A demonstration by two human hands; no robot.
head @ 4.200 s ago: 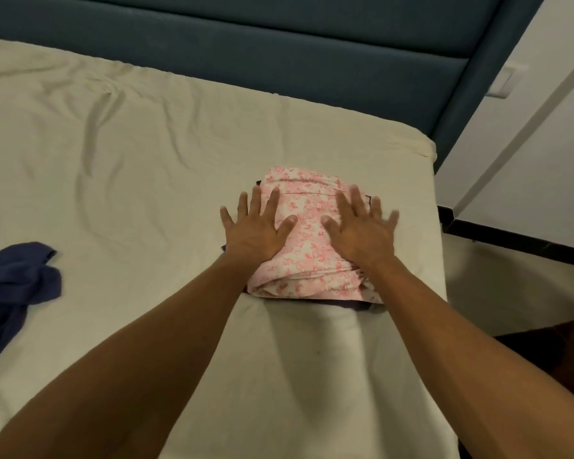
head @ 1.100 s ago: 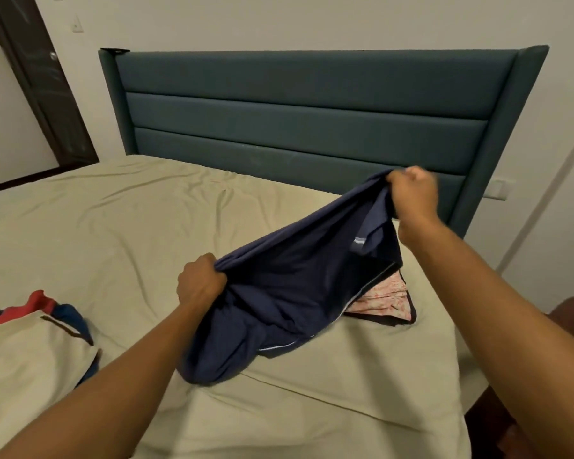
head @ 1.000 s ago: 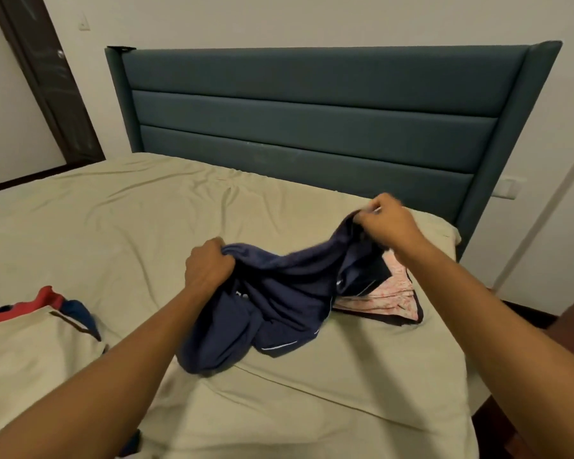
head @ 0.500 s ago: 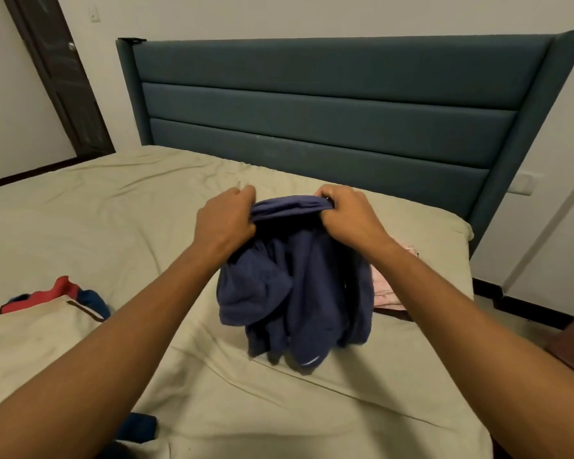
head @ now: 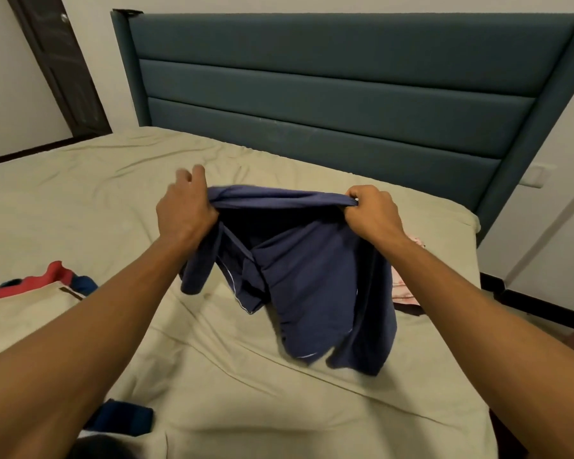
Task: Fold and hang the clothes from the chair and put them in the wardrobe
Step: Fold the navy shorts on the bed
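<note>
A navy blue garment [head: 312, 279] hangs above the bed, stretched by its top edge between my two hands. My left hand [head: 184, 207] pinches the left end of that edge. My right hand [head: 371, 213] grips the right end with curled fingers. The garment's lower part droops onto the beige sheet [head: 246, 376]. A folded pink floral garment [head: 403, 286] lies on the bed behind the navy one, mostly hidden by it and by my right forearm.
The teal padded headboard [head: 328, 87] stands behind the bed. At the left lie a beige cloth [head: 24, 313] and a red and blue garment [head: 53, 276]. A dark blue item [head: 123, 419] sits near the bed's front edge. A dark door [head: 60, 67] is at the far left.
My hands have moved apart, spreading the navy garment's top edge wide where half a second ago it was bunched between them. Earlier the pink garment was pressed flat under both palms.
</note>
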